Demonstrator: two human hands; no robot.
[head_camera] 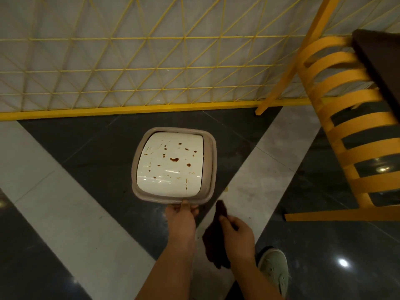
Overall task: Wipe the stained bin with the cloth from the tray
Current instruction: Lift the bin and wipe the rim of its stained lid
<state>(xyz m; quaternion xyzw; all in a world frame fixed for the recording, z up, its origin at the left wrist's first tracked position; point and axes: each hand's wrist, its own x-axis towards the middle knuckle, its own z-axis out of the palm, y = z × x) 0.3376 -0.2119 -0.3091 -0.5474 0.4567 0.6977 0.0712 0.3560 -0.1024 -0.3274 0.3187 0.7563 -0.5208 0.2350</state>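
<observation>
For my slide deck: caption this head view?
Left hand grips the stained bin rim; right hand holds a dark cloth beside it.

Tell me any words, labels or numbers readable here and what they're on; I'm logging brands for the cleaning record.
None can be read.
Bin lid: brown stains only, no label in view.
Cloth, chair, shoe: no print visible.

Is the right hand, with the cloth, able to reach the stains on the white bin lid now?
Probably yes. The right hand holds the dark cloth just beside the bin, nothing lies between it and the stained lid, and the left hand grips only the near rim.
</observation>
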